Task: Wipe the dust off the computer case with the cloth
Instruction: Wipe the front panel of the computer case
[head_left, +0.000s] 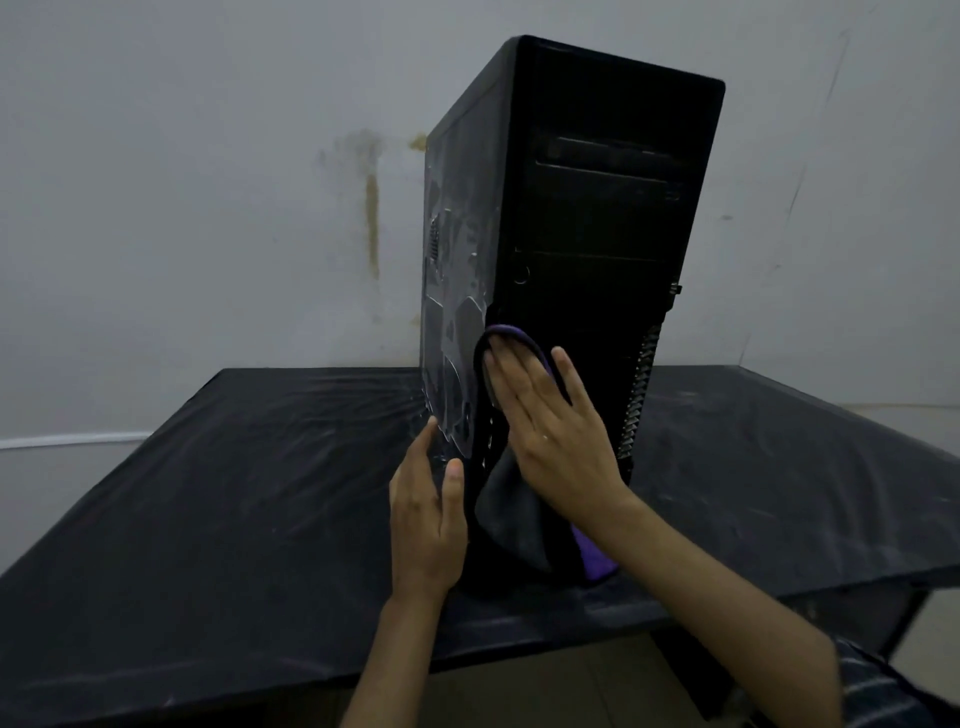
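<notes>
wall (208, 156): grey, brown-stained | table (208, 493): black cover | light: dim

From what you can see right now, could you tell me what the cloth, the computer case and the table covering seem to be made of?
The cloth looks like soft microfibre, grey with purple edging: it drapes limply under the right hand. The computer case seems to have a matte black plastic front and a smoother, probably painted metal side panel streaked with pale dust. The table covering looks like thin black plastic sheeting, glossy and wrinkled.
</notes>
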